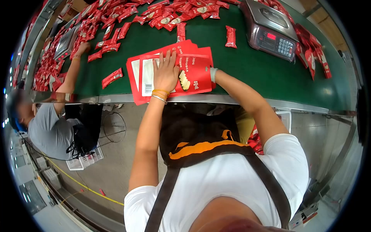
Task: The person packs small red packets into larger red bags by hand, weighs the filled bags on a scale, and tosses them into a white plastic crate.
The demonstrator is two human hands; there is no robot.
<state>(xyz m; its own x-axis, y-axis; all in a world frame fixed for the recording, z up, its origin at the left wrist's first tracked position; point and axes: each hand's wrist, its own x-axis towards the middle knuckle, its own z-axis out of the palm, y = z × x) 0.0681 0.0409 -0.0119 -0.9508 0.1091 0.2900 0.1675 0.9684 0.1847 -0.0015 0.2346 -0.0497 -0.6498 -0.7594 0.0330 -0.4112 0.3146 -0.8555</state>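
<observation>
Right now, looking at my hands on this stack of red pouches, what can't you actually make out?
Head view, the only one:
- Right hand: mostly tucked behind the red pouches; only the wrist shows, so its grip is unclear.
- Print on the pouches: too small to read; left hand lies flat over part of it.
- Scale display: digits too small.
- Co-worker: face blurred.

Left hand [165, 73] flat on pouch stack [193, 67] at table [251, 69] edge, scale [270, 31] behind right
</observation>
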